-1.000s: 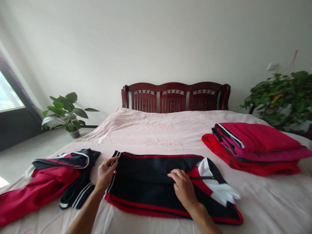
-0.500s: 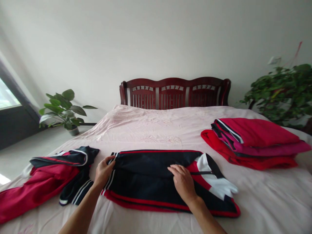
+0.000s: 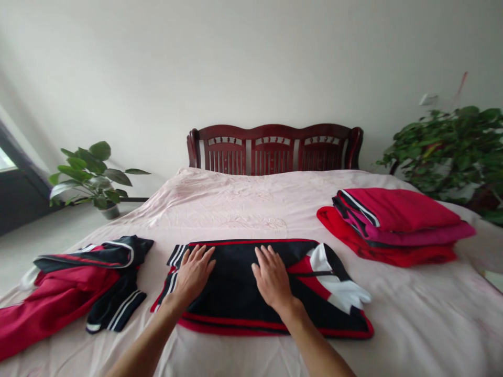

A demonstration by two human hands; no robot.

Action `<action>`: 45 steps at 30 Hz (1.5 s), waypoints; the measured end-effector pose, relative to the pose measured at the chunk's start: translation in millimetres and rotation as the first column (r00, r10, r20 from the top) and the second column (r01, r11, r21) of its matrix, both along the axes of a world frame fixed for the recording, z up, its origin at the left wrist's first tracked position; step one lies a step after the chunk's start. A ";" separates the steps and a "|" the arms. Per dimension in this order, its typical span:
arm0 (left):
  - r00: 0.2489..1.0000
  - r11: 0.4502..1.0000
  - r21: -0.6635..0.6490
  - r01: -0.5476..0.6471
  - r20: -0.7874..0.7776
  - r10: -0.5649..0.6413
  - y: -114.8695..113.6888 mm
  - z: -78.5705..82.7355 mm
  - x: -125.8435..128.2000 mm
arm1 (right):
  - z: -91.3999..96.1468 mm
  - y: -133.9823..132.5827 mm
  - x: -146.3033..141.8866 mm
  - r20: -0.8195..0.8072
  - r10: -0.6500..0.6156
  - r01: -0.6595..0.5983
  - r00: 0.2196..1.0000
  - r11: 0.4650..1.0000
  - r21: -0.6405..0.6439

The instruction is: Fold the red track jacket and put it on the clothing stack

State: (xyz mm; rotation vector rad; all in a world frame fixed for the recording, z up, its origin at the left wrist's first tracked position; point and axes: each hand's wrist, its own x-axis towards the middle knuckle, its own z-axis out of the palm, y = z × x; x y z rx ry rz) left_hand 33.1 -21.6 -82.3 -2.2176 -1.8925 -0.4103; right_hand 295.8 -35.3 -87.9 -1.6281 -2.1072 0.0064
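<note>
A folded black jacket point(image 3: 236, 293) with red trim and a white collar lies across the near middle of the pink bed point(image 3: 243, 204). My left hand point(image 3: 193, 273) rests flat on its left part, fingers stretched out. Flat on the middle of the jacket, just left of the collar, lies my right hand point(image 3: 271, 278), also open. Neither hand holds anything.
A crumpled red and black garment point(image 3: 74, 285) lies at the left of the bed. A stack of folded red clothes point(image 3: 393, 228) sits at the right. The dark wooden headboard point(image 3: 275, 149) stands behind, with a potted plant point(image 3: 92, 178) on the left floor and a bushy plant point(image 3: 451, 149) at the right.
My left hand let go of the jacket's striped left edge and both hands now lie flat on the folded cloth. The right hand shifted left from the collar.
</note>
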 end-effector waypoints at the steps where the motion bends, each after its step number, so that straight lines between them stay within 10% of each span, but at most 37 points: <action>1: 0.999 1.000 -0.022 -0.007 -0.045 0.006 0.8 -6.2 5.4 | -2.9 2.6 -5.2 0.030 -0.001 0.002 1.000 0.999 -0.042; 12: 0.983 0.999 -0.026 -0.046 -0.181 0.041 4.0 -32.5 4.9 | -26.7 26.0 51.4 0.230 -0.173 0.232 0.958 0.938 -0.259; 33: 0.999 1.000 0.018 -0.025 -0.042 0.025 -5.6 -27.4 11.3 | -82.8 -24.4 134.3 0.109 -0.109 0.085 0.988 0.975 0.203; 45: 0.998 0.999 0.019 -0.028 -0.052 0.029 2.7 -35.7 6.9 | -69.9 -32.5 132.0 0.047 -0.116 0.106 0.992 0.981 0.165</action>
